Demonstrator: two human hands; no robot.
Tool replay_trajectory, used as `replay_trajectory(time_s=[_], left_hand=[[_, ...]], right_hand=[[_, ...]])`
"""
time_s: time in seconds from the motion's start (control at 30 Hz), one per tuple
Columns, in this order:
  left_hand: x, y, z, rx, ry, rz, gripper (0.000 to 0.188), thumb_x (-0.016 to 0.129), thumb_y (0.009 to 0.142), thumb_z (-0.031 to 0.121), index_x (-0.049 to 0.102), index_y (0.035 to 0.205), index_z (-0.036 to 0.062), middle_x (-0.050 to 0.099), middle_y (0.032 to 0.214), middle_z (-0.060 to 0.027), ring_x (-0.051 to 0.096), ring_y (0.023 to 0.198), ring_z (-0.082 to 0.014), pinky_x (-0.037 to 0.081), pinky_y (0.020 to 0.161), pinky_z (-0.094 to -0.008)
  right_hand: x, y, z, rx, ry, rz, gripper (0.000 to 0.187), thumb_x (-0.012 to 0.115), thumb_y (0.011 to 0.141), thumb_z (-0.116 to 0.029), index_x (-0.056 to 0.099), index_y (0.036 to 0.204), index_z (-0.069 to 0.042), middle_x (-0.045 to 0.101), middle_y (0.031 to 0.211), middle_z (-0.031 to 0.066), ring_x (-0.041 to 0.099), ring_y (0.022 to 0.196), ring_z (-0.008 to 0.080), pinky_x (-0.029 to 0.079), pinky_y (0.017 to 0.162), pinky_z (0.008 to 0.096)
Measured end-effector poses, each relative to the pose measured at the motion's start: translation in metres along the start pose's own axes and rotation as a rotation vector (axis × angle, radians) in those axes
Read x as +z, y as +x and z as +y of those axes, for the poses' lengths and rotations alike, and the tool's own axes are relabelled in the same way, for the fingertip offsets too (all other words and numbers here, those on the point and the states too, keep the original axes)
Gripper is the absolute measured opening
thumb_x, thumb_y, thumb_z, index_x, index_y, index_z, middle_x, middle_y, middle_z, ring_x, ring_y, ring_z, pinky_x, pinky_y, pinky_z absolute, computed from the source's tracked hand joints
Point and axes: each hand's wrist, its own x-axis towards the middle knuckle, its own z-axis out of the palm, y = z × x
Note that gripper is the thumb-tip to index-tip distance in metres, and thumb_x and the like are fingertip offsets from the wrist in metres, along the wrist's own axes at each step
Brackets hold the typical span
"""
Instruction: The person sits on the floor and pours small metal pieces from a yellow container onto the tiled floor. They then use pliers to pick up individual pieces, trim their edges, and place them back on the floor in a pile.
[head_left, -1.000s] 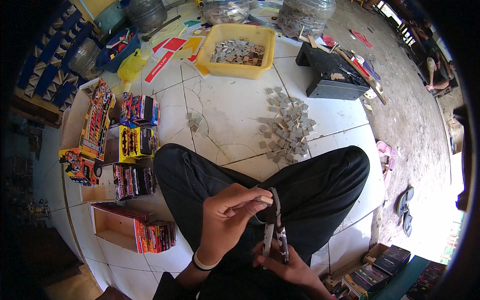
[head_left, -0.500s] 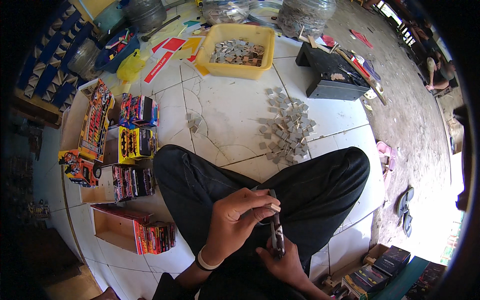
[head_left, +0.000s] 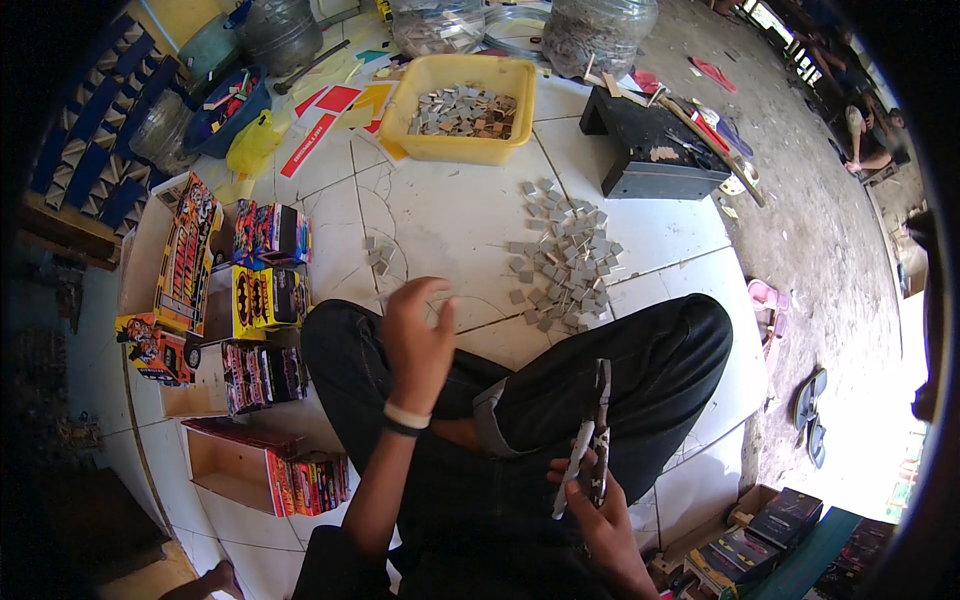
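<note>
My right hand (head_left: 600,515) grips a pair of worn pliers (head_left: 602,420) by the handles, jaws pointing up over my right leg. The handles look chipped, pale and dark. My left hand (head_left: 418,335) is raised over my crossed legs, thumb and fingers apart, with nothing visible in it. Just beyond it lies a small cluster of grey square pieces (head_left: 380,254) on the tiles. A larger heap of grey squares (head_left: 565,265), several with thin pale pins, spreads out past my right knee.
A yellow tub (head_left: 458,148) of similar squares stands ahead. Right of it is a black stand (head_left: 655,150) bearing tools. Colourful toy-like boxes (head_left: 268,300) line the left side, near a blue basin (head_left: 235,120). More boxes (head_left: 740,550) sit at lower right. A person (head_left: 870,140) is at far right.
My left hand has left the pliers' jaws and moved forward and left, its fingers opening. The piece it pinched is gone from view. The pliers have shifted right, handles spread wider.
</note>
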Motion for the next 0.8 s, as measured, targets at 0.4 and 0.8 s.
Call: replay_trajectory(time_s=[0.4, 0.8], left_hand=[[0.130, 0.017, -0.038, 0.121, 0.236, -0.451, 0.030, 0.074, 0.083, 0.001, 0.069, 0.113, 0.0038, 0.065, 0.109, -0.0200, 0.069, 0.092, -0.0370, 0.057, 0.085, -0.0427], [-0.015, -0.026, 0.045, -0.228, -0.810, -0.331, 0.018, 0.064, 0.100, 0.003, 0.066, 0.115, -0.0066, 0.069, 0.104, -0.0067, 0.065, 0.090, -0.0087, 0.055, 0.082, -0.0243]], right_hand=[[-0.006, -0.004, 0.000, 0.017, 0.021, -0.032, 0.050, 0.060, 0.104, -0.020, 0.044, 0.145, 0.004, 0.063, 0.130, 0.0159, 0.060, 0.122, 0.0252, 0.046, 0.105, 0.0399], [0.004, -0.001, -0.013, -0.052, -0.142, -0.159, 0.046, 0.062, 0.101, -0.015, 0.048, 0.139, 0.007, 0.065, 0.127, 0.0154, 0.061, 0.119, 0.0217, 0.046, 0.103, 0.0358]])
